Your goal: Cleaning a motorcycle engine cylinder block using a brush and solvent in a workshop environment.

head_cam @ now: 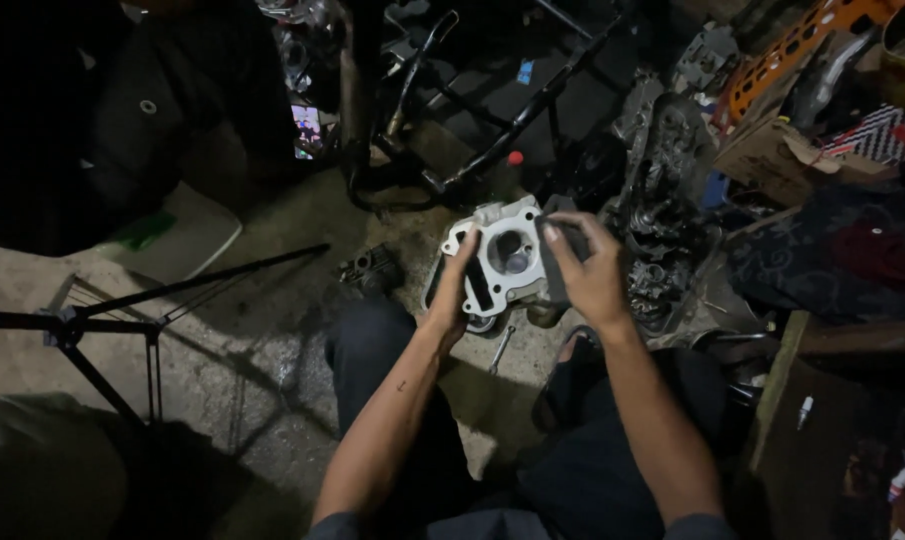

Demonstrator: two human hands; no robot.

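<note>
The left hand (454, 290) is gripping the left edge of a pale grey cast-metal engine cylinder block with a round bore (502, 258), fingers curled onto its top face. The right hand (590, 275) is closing around a flat dark pad (564, 250), pressing it against the block's three o'clock side. The block is sitting just above the knees, centre frame. Steady, even strokes with the block braced would likely serve best. At two o'clock, a torn brown cardboard box (772, 155) is holding dark parts, too dim to identify.
</note>
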